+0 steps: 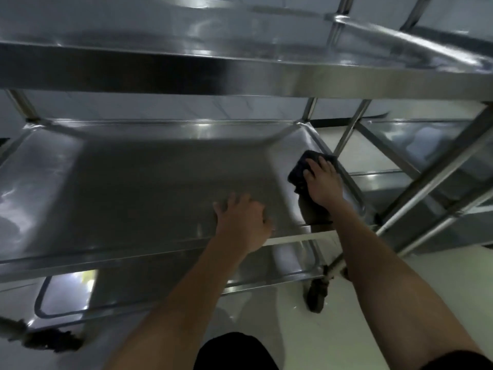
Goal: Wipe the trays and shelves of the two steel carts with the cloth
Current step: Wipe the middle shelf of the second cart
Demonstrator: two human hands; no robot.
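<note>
A steel cart fills the view. Its middle shelf (pixel 149 182) is a shallow tray with raised edges. My right hand (pixel 324 182) presses a dark cloth (pixel 300 169) flat onto the right end of this shelf, fingers spread over it. My left hand (pixel 244 217) rests open on the front part of the same shelf, fingers straight, holding nothing. The top shelf (pixel 240 73) hangs overhead across the upper view. The bottom shelf (pixel 272 268) shows below the front rim.
A second steel cart (pixel 426 161) stands to the right, its slanted frame tubes close to my right arm. A black caster wheel (pixel 317 295) sits under the near cart's right front corner, another (pixel 53 340) at lower left. The floor is pale.
</note>
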